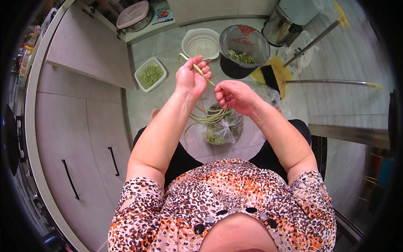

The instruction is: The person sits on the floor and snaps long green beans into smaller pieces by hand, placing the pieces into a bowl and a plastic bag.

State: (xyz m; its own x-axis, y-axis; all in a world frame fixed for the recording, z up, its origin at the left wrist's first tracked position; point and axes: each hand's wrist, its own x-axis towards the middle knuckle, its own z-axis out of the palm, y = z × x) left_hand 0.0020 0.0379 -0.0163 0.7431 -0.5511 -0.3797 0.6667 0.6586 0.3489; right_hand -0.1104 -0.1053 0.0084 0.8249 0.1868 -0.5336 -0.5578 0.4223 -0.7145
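Between my hands runs a long green bean [199,70]. My left hand [192,76] holds it across palm and fingers, and its far part bends down beyond that hand. With curled fingertips, my right hand [234,96] pinches the near end. Below the hands, a bunch of long beans [209,117] lies against a clear plastic bag [225,129] with green contents. A white square container [163,66] of short bean pieces [151,75] stands to the left. Farther off are a white colander [201,42] and a black bin [234,70] with green scraps [241,57] inside.
An open cabinet door [91,47] juts out at the upper left. A yellow broom [281,74] and its long metal handle [327,82] lie right of the bin, near a steel trash can [277,28]. A pink basket [133,14] sits on the cabinet's lower shelf.
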